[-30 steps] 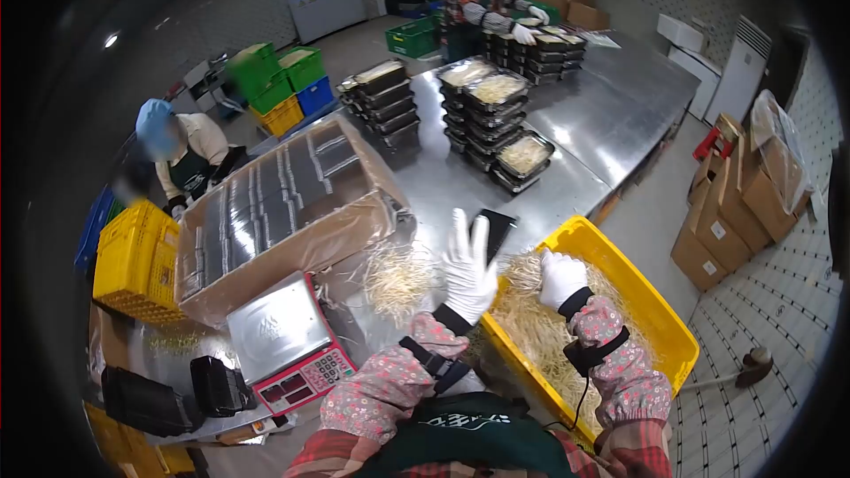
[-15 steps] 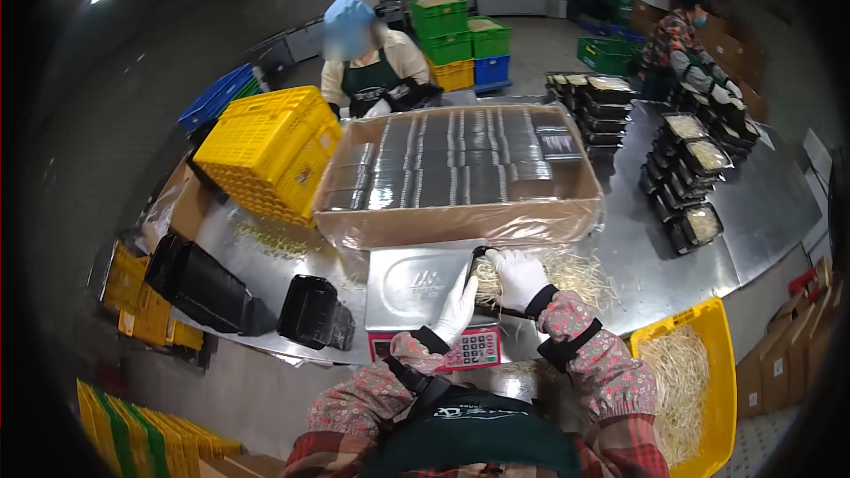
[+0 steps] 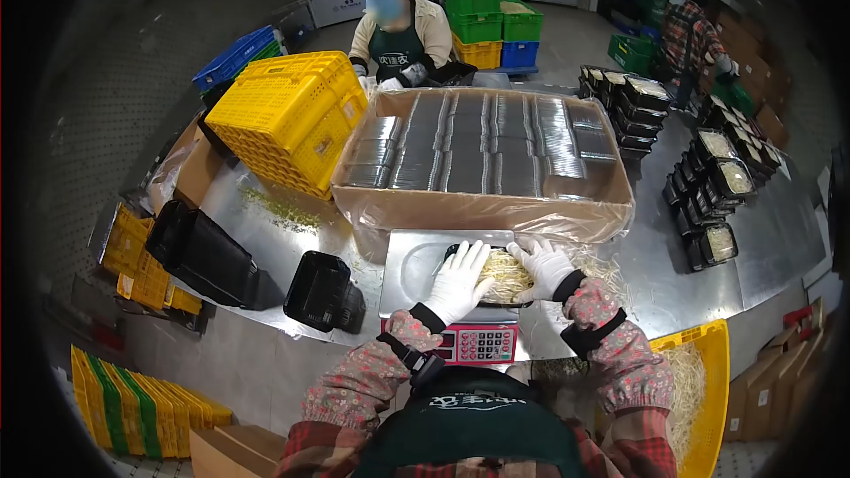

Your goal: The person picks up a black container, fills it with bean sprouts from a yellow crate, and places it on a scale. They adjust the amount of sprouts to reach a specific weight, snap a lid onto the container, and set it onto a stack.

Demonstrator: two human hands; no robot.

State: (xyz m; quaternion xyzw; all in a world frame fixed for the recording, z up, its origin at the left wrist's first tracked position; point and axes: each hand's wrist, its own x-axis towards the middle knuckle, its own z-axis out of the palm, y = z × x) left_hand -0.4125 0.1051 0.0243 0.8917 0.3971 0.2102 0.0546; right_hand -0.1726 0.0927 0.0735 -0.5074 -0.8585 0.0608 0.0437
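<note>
A black plastic tray heaped with bean sprouts (image 3: 503, 278) sits at the right side of the metal weighing scale (image 3: 403, 279), partly hidden by my hands. My left hand (image 3: 458, 285), white-gloved, lies over the tray's left end with its fingers stretched out. At the right end is my right hand (image 3: 545, 269), also gloved, fingers spread and touching the tray and sprouts. The scale's red keypad (image 3: 482, 345) faces me, below the tray. Loose sprouts (image 3: 602, 270) are scattered on the steel table beside my right hand.
A carton of stacked black trays (image 3: 482, 199) stands behind the scale. Left are yellow crates (image 3: 288, 115) and nested black trays (image 3: 319, 292). Stacked filled packs (image 3: 708, 181) stand right; a yellow bin of sprouts (image 3: 715, 389) is at lower right. Co-workers (image 3: 398, 35) stand beyond.
The sprout tray has shifted left onto the scale. My right hand has gone from closed at the tray's edge to spread fingers. The far-right co-worker has turned away from the table.
</note>
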